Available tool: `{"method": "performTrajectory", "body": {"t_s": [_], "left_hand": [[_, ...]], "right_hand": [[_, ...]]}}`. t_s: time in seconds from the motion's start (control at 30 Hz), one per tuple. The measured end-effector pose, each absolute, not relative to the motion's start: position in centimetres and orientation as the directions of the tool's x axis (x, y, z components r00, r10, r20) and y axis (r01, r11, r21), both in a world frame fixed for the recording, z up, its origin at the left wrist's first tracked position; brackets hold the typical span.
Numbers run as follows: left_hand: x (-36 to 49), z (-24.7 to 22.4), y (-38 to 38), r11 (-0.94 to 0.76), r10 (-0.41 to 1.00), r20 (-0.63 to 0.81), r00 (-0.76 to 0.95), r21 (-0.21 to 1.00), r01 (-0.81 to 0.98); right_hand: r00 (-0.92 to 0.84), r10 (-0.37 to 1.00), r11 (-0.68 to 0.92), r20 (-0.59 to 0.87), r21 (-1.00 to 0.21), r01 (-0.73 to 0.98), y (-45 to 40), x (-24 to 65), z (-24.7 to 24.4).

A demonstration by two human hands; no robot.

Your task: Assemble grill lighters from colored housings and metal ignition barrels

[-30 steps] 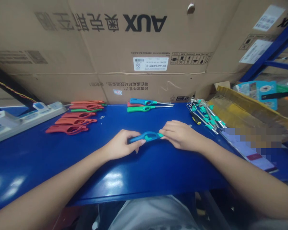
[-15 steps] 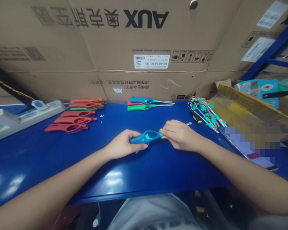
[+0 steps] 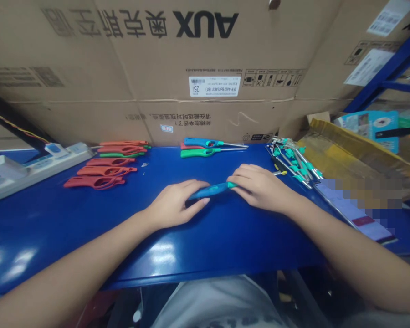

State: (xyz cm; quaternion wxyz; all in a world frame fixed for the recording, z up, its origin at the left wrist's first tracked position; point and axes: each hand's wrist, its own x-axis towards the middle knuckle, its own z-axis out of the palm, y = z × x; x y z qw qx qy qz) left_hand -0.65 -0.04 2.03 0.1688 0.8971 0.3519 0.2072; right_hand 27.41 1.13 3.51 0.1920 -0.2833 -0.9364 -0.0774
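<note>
A blue lighter body (image 3: 215, 189) lies across the space between my hands, its narrow edge facing up. My left hand (image 3: 172, 205) is wrapped round its left end, thumb below and fingers above. At its right end, my right hand (image 3: 259, 187) pinches the green collar (image 3: 231, 185) and the metal tube, whose tip (image 3: 278, 173) shows beyond the knuckles. Behind the hands, blue and green lighters with metal tubes (image 3: 213, 148) lie against the cardboard. Several red handles (image 3: 99, 175) and a green one rest on the left.
Metal tubes with green collars (image 3: 294, 159) are piled at the right, beside a yellow-taped carton (image 3: 355, 150) and a phone-like object (image 3: 358, 214). A white power strip (image 3: 64, 157) lies at the left. Tall cardboard (image 3: 123, 59) stands behind the blue table (image 3: 177, 255).
The blue lighter body has been rolled from its flat side onto its narrow edge. My left fingers now reach over its top, and my right hand has shifted slightly up and covers more of the tube.
</note>
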Motion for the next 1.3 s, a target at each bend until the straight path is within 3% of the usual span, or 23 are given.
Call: {"method": "performTrajectory", "body": {"t_s": [0.2, 0.4, 0.53, 0.8, 1.07, 1.13, 1.2, 1.3], "left_hand": [[-0.7, 1.7, 0.5, -0.699, 0.693, 0.241, 0.679, 0.453, 0.553], [-1.1, 1.3, 1.4, -0.677, 0.734, 0.241, 0.635, 0.342, 0.652], [-1.2, 1.3, 1.5, -0.656, 0.751, 0.227, 0.620, 0.364, 0.662], [-1.4, 1.4, 1.1, -0.685, 0.724, 0.222, 0.653, 0.343, 0.643], [-1.4, 1.6, 0.8, -0.666, 0.745, 0.190, 0.639, 0.269, 0.696], [-1.4, 1.7, 0.7, -0.665, 0.746, 0.182, 0.640, 0.246, 0.705], [-1.4, 1.8, 0.6, -0.661, 0.750, 0.174, 0.638, 0.226, 0.716], [-1.4, 1.9, 0.5, -0.652, 0.758, 0.163, 0.631, 0.202, 0.731]], "right_hand": [[-0.723, 0.640, 0.731, 0.259, 0.084, 0.677, 2.1, 28.7, 4.0], [-0.686, 0.715, 0.688, 0.133, 0.036, 0.724, 2.8, 29.5, 3.8], [-0.658, 0.750, 0.659, 0.071, 0.003, 0.752, 2.8, 29.7, 3.6], [-0.628, 0.777, 0.621, 0.033, -0.200, 0.758, 2.8, 30.2, 3.6], [-0.642, 0.766, 0.620, 0.017, -0.283, 0.732, 3.2, 30.3, 3.7], [-0.613, 0.790, 0.595, 0.005, -0.252, 0.763, 3.2, 30.3, 4.0], [-0.518, 0.855, 0.516, 0.018, -0.121, 0.848, 3.2, 30.4, 4.3], [-0.266, 0.963, 0.263, 0.042, 0.069, 0.962, 3.2, 30.7, 4.6]]}}
